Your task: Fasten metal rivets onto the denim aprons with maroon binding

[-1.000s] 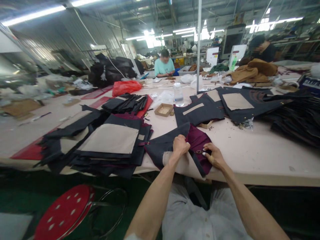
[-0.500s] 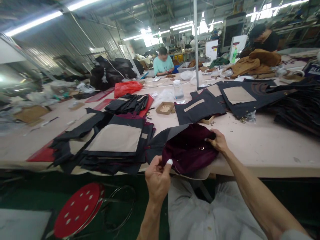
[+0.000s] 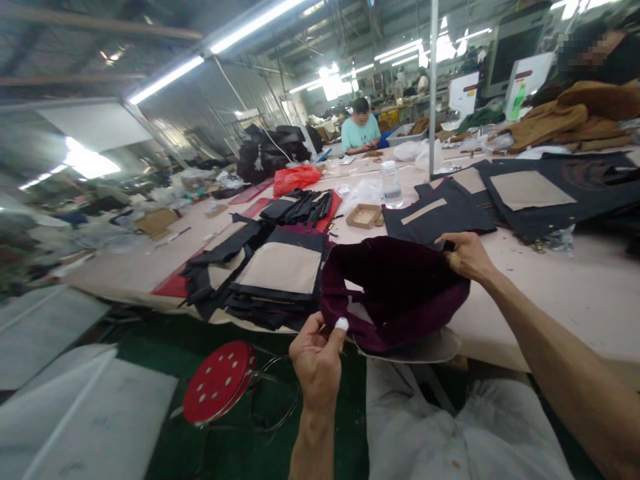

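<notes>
A dark maroon fabric bag (image 3: 415, 327) hangs between my two hands at the table's front edge, its mouth spread wide towards me. My left hand (image 3: 320, 360) pinches the near left side of its rim; white tape or a cover wraps the thumb tip. At the upper right of the rim, my right hand (image 3: 467, 257) has its fingers closed on the fabric. A gap on the left side lets the pale table show through. The bag's deep inside is in shadow, and a light grey flap shows below it.
Dark fabric panels with beige patches (image 3: 280, 267) lie stacked left of the bag. Behind stand a small cardboard box (image 3: 363, 216) and a clear plastic bottle (image 3: 391, 187). More dark panels (image 3: 533, 190) cover the right. A red stool (image 3: 220, 383) stands below left; a person (image 3: 360, 127) sits across the table.
The bag's mouth has opened wider and its rim has lifted. My right hand has moved up and right with the fabric. My view has turned left, so the table appears shifted right.
</notes>
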`<state>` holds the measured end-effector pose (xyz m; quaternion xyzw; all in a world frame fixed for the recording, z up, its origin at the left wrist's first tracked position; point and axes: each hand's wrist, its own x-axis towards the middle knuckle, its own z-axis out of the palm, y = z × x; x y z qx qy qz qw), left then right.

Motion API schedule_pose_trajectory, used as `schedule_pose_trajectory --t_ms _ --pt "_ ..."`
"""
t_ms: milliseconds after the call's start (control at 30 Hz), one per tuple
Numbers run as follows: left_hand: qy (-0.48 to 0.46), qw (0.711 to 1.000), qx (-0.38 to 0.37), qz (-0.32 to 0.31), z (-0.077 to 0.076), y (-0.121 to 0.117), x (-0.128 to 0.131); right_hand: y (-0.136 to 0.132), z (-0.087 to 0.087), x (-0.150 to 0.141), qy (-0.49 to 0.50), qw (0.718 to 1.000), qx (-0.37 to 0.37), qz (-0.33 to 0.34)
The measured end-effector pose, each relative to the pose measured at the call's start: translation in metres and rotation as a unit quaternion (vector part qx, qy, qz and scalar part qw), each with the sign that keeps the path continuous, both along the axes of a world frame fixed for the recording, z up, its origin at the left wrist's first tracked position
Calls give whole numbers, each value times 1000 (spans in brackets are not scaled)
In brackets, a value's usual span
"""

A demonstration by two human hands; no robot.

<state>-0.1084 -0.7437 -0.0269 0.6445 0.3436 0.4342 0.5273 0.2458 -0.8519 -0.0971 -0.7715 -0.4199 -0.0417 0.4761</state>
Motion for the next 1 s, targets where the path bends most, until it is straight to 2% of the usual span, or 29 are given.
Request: schedule_pose_trajectory --t_ms 133,200,267,333,400,467,500,567,633,700,733,800,900,1000 --pt "-41 999 -22 26 10 5 -11 4 35 0 -59 998 -5 17" --pt "-56 998 -13 35 15 3 -11 7 62 3 -97 995 7 3" --pt "-71 997 1 36 15 -4 -5 11 96 8 -150 988 26 -16" --pt "-73 997 1 39 5 -16 7 16 135 10 -217 974 58 -23" --pt "-31 998 -38 32 -16 -31 23 22 172 7 -287 953 100 -1" --pt "56 992 -112 -4 -42 -44 39 29 197 -3 -348 926 139 51" --pt "97 984 -149 -30 -54 -49 45 32 202 -10 -373 912 152 81" --pt "149 973 -171 -42 -69 -55 53 37 200 -25 -412 889 153 131" --pt "157 983 -94 20 -66 -58 58 39 181 -40 -437 876 120 167" --pt "154 982 59 96 -47 -57 66 40 157 -52 -453 868 74 189" --pt "157 971 141 112 -34 -56 73 39 145 -57 -458 866 54 196" --pt "184 940 268 106 -7 -53 92 40 126 -64 -463 862 20 205" --pt "247 901 349 69 20 -46 128 42 114 -66 -442 870 -2 219" --pt "306 876 371 49 26 -35 152 37 112 -55 -363 905 20 221"
